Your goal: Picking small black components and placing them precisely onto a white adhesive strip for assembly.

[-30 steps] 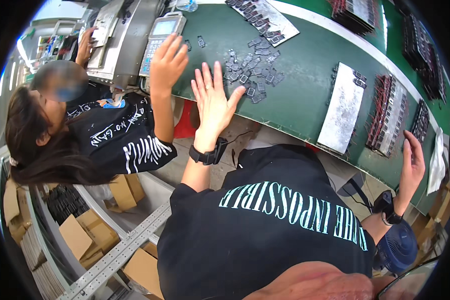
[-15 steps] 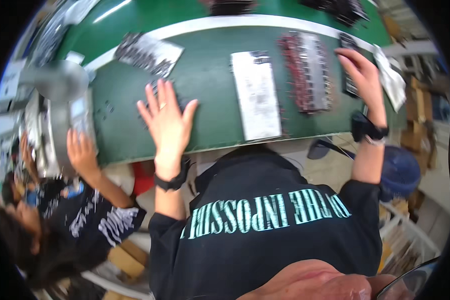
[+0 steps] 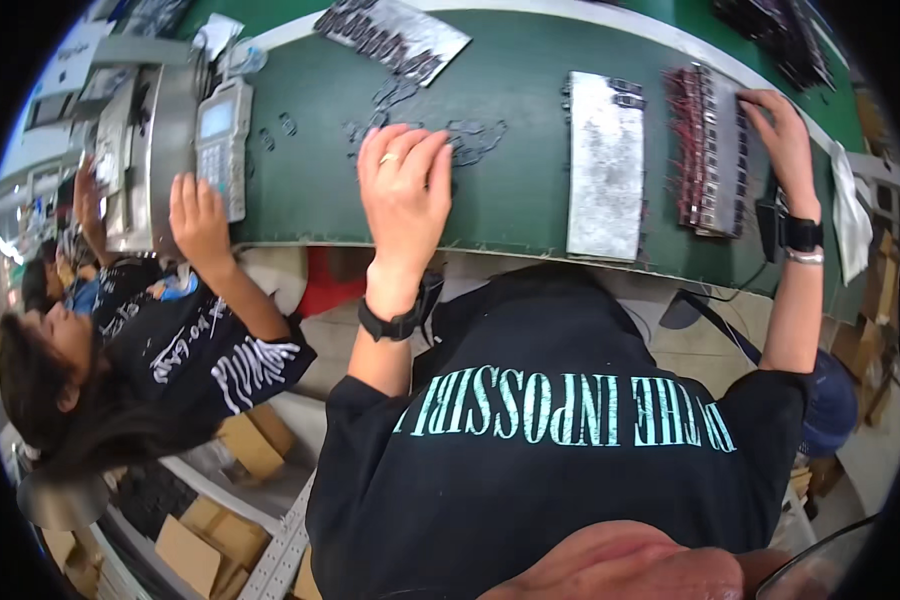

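My left hand (image 3: 407, 190) is over scattered small black ring-like parts (image 3: 475, 142) on the green table. Its fingers are bent and drawn together; their tips are turned down, so anything in them is hidden. My right hand (image 3: 788, 150) reaches the upper right edge of a grey plate (image 3: 727, 140) lined with black pieces and red wires. There the thumb and forefinger come close together in a pinch; what lies between them is too small to make out. Between my hands lies a pale metal plate (image 3: 605, 170) with a few black pieces at its top corner.
Another plate (image 3: 425, 35) carrying black pieces lies at the far left. A keypad device (image 3: 222, 145) stands left, near a co-worker's hand (image 3: 200, 215). Dark bundled strips (image 3: 775, 40) lie at the far right, and a white cloth (image 3: 850, 215) hangs over the right edge.
The view has shifted, with the table things appearing farther right. My left hand's spread fingers have curled together. My right hand has moved from the black strip to the wired plate's edge.
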Available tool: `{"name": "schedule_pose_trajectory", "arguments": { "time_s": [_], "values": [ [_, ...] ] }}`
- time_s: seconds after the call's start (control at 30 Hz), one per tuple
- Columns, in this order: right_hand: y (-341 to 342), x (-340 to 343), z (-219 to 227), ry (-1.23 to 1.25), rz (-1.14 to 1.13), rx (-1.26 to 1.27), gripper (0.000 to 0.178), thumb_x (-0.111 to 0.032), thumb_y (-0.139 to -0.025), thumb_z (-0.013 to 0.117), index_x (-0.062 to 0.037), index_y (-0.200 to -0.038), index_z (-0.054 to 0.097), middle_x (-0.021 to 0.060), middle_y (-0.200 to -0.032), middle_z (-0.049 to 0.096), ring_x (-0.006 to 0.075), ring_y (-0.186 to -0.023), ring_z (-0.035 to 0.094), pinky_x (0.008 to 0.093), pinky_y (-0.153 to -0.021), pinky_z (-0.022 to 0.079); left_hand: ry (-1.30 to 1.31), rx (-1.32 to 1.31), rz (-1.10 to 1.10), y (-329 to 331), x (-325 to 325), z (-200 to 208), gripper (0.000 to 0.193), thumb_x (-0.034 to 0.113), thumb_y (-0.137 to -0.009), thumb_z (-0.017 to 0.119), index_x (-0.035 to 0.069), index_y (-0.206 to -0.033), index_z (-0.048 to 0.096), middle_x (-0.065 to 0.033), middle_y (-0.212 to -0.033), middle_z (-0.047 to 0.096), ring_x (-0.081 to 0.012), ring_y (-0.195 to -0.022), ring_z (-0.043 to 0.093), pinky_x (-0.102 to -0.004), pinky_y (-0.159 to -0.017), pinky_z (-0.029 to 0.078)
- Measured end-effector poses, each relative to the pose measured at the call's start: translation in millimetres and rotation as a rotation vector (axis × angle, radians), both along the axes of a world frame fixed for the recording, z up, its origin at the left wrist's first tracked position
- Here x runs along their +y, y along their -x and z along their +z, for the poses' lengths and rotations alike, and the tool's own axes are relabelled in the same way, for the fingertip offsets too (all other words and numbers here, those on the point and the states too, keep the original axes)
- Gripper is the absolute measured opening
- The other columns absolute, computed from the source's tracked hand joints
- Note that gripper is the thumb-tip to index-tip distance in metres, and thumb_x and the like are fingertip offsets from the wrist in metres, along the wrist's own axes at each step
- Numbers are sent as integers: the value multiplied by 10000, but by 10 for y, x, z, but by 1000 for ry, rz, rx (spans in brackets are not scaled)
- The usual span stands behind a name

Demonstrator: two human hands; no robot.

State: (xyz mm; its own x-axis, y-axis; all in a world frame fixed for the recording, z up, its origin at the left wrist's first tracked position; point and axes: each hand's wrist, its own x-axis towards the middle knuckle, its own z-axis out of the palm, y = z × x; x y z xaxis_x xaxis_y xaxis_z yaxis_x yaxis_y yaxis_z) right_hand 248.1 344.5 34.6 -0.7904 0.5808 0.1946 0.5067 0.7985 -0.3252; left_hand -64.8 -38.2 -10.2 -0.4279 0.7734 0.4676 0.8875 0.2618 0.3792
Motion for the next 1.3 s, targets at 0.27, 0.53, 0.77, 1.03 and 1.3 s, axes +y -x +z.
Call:
{"name": "schedule_pose_trajectory", "arguments": {
  "time_s": [0.27,0.53,0.77,1.03,1.3],
  "values": [
    [8,-176,107,63,-47,27,194,-88,-963,598,0,-1135,605,77,-1047,659,173,-1002,633,277,-931,460,25,94,-13,-230,275,118,190,134,-759,773,49,-916,708,-73,-929,614,-287,-994,546,-441,-916,433],
    [50,-1844,556,596,-128,593,187,-24,-989,556,27,-1162,606,97,-1061,679,169,-987,650,283,-886,502,4,56,-21,-313,377,-32,147,110,-719,737,52,-817,645,-65,-887,594,-273,-981,545,-410,-888,444],
    [431,-2298,150,1147,-128,636,165,-11,-972,575,22,-1127,619,95,-1054,682,159,-957,655,296,-875,515,-40,108,-166,-382,359,16,230,89,-741,754,61,-950,661,-53,-964,637,-263,-973,584,-397,-877,474],
    [648,-2373,131,1350,-116,429,174,-80,-969,615,14,-1113,631,61,-1030,676,139,-923,655,273,-881,501,-316,-104,-485,-698,449,291,192,91,-703,725,66,-857,612,-47,-869,607,-231,-896,603,-376,-822,521],
    [661,-2443,129,1281,-199,441,167,-72,-957,636,16,-1099,646,38,-999,674,116,-913,654,223,-844,472,-225,-429,-440,-658,292,219,230,75,-779,745,54,-998,678,-56,-866,676,-242,-817,657,-333,-710,546]
  ]
}}
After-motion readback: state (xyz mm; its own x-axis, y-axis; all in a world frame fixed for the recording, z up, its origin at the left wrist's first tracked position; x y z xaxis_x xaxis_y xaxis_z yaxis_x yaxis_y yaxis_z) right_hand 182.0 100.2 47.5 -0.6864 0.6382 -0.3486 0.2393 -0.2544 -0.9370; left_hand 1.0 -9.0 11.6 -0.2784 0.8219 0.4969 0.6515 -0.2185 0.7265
